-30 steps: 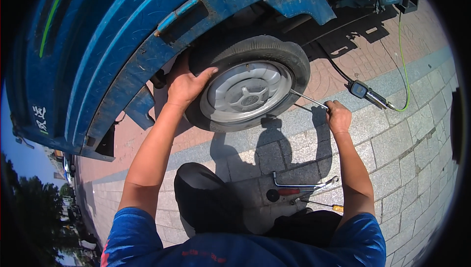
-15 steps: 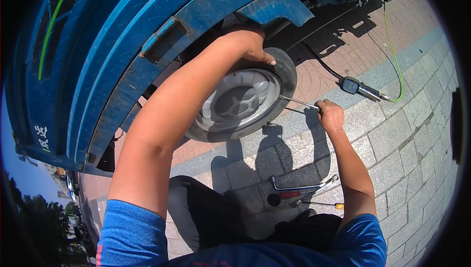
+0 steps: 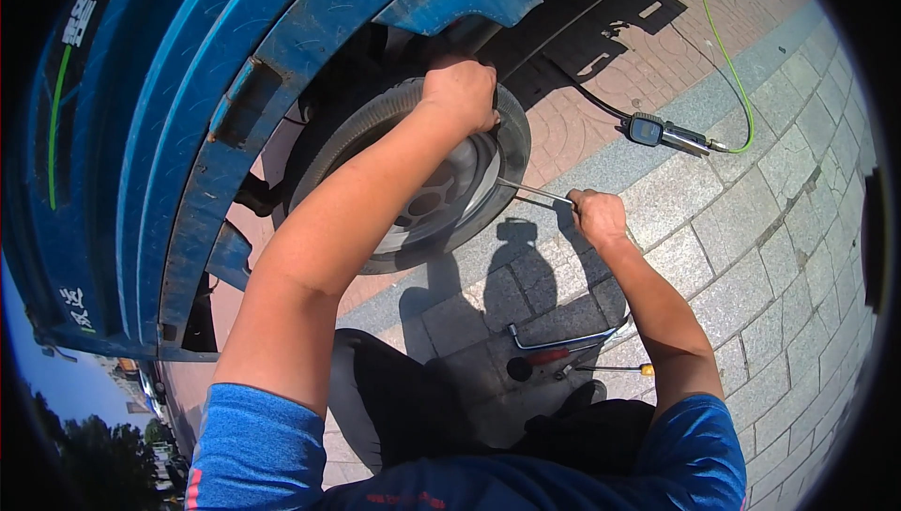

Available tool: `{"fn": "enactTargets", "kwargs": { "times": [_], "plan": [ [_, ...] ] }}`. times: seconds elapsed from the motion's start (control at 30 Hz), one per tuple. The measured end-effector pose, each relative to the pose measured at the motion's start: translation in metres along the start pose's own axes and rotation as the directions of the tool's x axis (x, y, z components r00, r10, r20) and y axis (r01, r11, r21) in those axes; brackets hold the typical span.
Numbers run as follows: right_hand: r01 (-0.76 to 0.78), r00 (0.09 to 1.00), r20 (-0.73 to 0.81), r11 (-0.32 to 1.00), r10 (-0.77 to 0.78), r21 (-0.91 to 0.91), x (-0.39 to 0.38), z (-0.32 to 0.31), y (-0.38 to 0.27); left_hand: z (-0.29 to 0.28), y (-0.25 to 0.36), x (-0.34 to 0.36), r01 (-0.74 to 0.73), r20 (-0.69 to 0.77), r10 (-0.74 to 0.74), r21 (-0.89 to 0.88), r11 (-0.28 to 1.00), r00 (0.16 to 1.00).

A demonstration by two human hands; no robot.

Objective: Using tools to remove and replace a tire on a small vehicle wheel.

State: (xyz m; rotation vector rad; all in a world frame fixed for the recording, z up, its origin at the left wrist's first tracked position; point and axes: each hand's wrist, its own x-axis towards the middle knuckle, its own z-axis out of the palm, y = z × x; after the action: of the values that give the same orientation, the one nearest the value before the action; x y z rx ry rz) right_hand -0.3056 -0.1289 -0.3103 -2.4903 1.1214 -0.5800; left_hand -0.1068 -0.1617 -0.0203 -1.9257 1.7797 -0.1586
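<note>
A wheel with a black tyre (image 3: 514, 126) and a silver rim (image 3: 474, 183) sits below the wheel arch of a blue vehicle (image 3: 310, 32). My left hand (image 3: 462, 93) is closed over the tyre's upper edge, its fingertips partly hidden, and my left forearm covers much of the wheel. Held in my closed right hand (image 3: 599, 216) is a thin metal tyre lever (image 3: 540, 191). Its far end meets the edge between rim and tyre; I cannot tell how deep it reaches in.
On the paving by my knees lie an L-shaped wrench (image 3: 563, 339), a red-handled tool (image 3: 547, 357) and a screwdriver with a yellow handle (image 3: 646, 370). A tyre inflator gauge (image 3: 646, 129) with a black hose and green air line (image 3: 741, 103) rests further right.
My view has shifted, so wheel and vehicle appear further left. My left hand has changed its hold on the tyre, knuckles now up. The lever stays at the rim's edge in my right hand.
</note>
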Motion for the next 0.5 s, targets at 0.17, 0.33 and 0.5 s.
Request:
{"fn": "enactTargets", "kwargs": {
  "times": [0.17, 0.33, 0.5],
  "plan": [
    [-0.271, 0.962, 0.076, 0.953, 0.263, 0.136, -0.031, 0.026, -0.029, 0.034, -0.011, -0.062, -0.42, -0.636, 0.338, 0.023, 0.907, 0.694],
    [-0.462, 0.887, 0.187, 0.822, 0.423, 0.333, -0.048, 0.062, -0.062, 0.111, -0.079, -0.213, -0.434, -0.714, 0.212, -0.141, 0.89, 0.668],
    [-0.532, 0.803, 0.193, 0.533, 0.563, 0.658, -0.078, 0.161, -0.108, 0.257, -0.118, -0.296, 0.17, -0.17, -0.841, -0.941, 0.294, 0.513]
  ]
}}
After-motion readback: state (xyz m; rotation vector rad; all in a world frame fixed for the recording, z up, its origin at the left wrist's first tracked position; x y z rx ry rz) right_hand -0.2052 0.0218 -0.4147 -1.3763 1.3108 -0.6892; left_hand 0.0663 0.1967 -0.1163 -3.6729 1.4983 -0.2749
